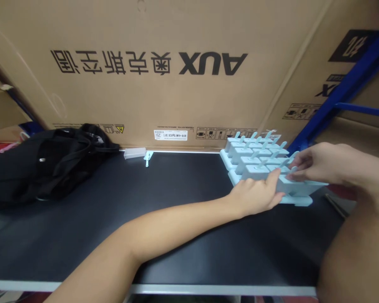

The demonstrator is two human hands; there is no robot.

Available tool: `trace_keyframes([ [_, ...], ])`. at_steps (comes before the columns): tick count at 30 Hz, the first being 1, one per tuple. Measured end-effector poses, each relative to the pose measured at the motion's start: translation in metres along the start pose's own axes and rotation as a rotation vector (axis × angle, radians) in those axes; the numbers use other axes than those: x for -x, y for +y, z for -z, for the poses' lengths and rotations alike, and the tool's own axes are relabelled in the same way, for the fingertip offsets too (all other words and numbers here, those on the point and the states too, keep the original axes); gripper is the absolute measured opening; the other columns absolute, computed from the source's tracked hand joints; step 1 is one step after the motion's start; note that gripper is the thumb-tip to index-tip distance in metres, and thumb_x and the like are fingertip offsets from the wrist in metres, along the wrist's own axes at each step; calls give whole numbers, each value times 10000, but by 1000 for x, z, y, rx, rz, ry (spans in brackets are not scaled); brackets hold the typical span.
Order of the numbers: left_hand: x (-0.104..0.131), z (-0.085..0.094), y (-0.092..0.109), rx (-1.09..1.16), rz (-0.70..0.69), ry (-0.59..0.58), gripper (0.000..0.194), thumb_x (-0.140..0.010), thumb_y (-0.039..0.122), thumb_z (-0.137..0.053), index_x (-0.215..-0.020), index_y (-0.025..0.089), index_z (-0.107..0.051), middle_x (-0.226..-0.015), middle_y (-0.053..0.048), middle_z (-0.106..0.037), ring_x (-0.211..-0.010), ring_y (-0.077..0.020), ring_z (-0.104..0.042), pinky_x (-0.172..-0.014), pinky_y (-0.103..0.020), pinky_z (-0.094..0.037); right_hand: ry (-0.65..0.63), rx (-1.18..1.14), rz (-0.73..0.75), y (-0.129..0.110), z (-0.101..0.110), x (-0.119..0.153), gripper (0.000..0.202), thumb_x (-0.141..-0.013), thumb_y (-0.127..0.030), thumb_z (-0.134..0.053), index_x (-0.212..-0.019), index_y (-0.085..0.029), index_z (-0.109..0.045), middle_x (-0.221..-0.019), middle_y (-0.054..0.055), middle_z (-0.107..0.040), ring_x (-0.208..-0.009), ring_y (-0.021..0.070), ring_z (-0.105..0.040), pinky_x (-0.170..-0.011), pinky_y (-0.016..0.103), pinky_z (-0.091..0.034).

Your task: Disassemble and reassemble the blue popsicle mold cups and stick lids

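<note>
Your left hand point(255, 194) lies against the ice-pop mould point(250, 161), right end of table point(183, 179), forefinger extended; grasp undetermined. Your right hand point(317, 162) brackets a stick point(294, 169) with its fingertips; pinch unconfirmed. Judged light, stiff, smooth plastic; stick probably snappable, so grip the base point(303, 201). Cardboard box point(177, 101) behind.

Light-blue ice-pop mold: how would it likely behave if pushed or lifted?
The mold has smooth, crisp-edged sides, suggesting stiff, fairly light plastic. Its broad base should favor sliding over rolling. The slim handles sticking up might come loose if grabbed.
</note>
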State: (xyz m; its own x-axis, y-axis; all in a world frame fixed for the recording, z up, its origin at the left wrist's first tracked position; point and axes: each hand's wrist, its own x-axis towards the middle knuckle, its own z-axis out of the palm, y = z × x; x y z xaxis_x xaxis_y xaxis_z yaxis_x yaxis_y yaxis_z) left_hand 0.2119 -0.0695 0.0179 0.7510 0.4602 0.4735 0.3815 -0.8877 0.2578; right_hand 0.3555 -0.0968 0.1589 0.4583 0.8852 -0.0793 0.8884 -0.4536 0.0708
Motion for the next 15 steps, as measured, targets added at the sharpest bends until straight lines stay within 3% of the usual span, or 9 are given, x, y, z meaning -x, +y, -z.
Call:
trace_keyframes([
  [4,17,6,-1,8,-52,-4,732,-993,443,-447,-1567,132,-116,-1128,-103,-731,-830,-264,-749,-641,-370,-605,61,-2,-22,-6,-2,10,254,-606,-372,-865,-763,-222,-732,-755,11,-756,-776,192,-687,-733,307,-449],
  [6,35,15,-10,4,-106,24,677,-998,405,-413,-1553,109,-162,-1150,-116,-726,-857,-238,-745,-621,-330,-602,58,-16,-29,-5,-3,9,333,-549,-424,-888,-761,-228,-721,-760,16,-754,-760,202,-681,-728,320,-456],
  [8,58,32,-30,-2,-207,126,566,-1006,366,-380,-1500,103,-290,-1139,-115,-730,-897,-205,-736,-629,-288,-597,63,-14,-3,1,-5,5,423,-485,-508,-898,-746,-230,-716,-731,35,-743,-709,210,-662,-693,338,-455],
  [11,100,74,-84,-55,-445,357,366,-950,288,-464,-1290,159,-512,-1036,-69,-741,-933,-173,-706,-758,-280,-595,138,-44,74,11,-7,-1,631,-361,-714,-854,-753,-238,-720,-693,62,-724,-622,201,-611,-613,344,-417],
  [12,115,92,-108,-111,-438,418,311,-922,264,-505,-1220,187,-547,-995,-47,-737,-911,-176,-696,-800,-308,-591,191,-62,71,12,-8,0,698,-336,-790,-810,-759,-242,-718,-708,72,-725,-600,196,-588,-590,344,-395],
  [13,130,110,-133,-195,-392,467,265,-902,249,-534,-1160,200,-572,-970,-42,-728,-897,-186,-685,-823,-337,-582,265,-69,56,9,-7,3,744,-352,-863,-749,-766,-246,-712,-731,82,-725,-581,191,-559,-573,342,-369],
  [15,157,144,-186,-423,-111,439,242,-904,267,-552,-1125,180,-601,-1053,-96,-701,-995,-244,-650,-903,-418,-545,486,-55,10,-9,-8,15,756,-521,-943,-601,-789,-242,-691,-754,97,-708,-558,184,-497,-554,335,-312],
])
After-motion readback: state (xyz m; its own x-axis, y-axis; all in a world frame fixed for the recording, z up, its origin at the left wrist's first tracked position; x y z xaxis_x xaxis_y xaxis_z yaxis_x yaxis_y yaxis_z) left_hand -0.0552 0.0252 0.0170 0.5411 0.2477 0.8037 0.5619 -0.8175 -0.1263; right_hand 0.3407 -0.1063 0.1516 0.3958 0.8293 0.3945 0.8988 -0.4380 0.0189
